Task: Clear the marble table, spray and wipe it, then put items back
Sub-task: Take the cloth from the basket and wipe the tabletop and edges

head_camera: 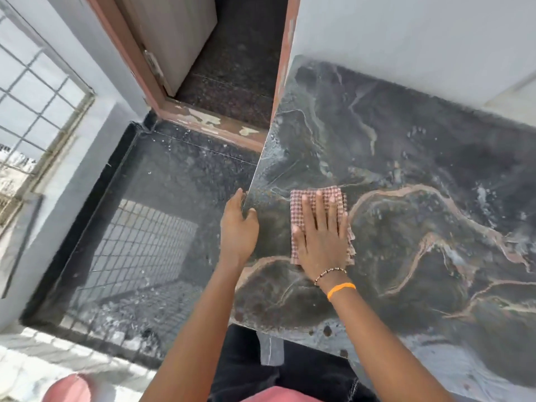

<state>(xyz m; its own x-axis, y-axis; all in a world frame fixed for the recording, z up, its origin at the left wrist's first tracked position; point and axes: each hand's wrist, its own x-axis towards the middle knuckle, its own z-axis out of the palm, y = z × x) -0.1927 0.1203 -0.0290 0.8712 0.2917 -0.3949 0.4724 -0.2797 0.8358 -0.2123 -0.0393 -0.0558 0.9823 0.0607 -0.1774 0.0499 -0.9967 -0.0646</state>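
While flat, right hand (319,236) presses cloth (316,198).

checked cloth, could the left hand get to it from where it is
Probably yes: the left hand grips the marble table edge right beside the checked cloth, nothing between them, though the right hand lies flat on it.

The table (406,158) is a dark marble slab veined with pale grey and pinkish-orange streaks, its back edge set against a light wall and its left edge ending just beside a doorway. A folded red-and-white checked cloth (316,198) lies flat on the marble near that left edge. The right hand (320,239) presses on the cloth with fingers straight and spread. Left of the cloth, the left hand (239,227) holds the table's left edge, thumb on top. Right of the cloth a curling pinkish vein runs across the slab.
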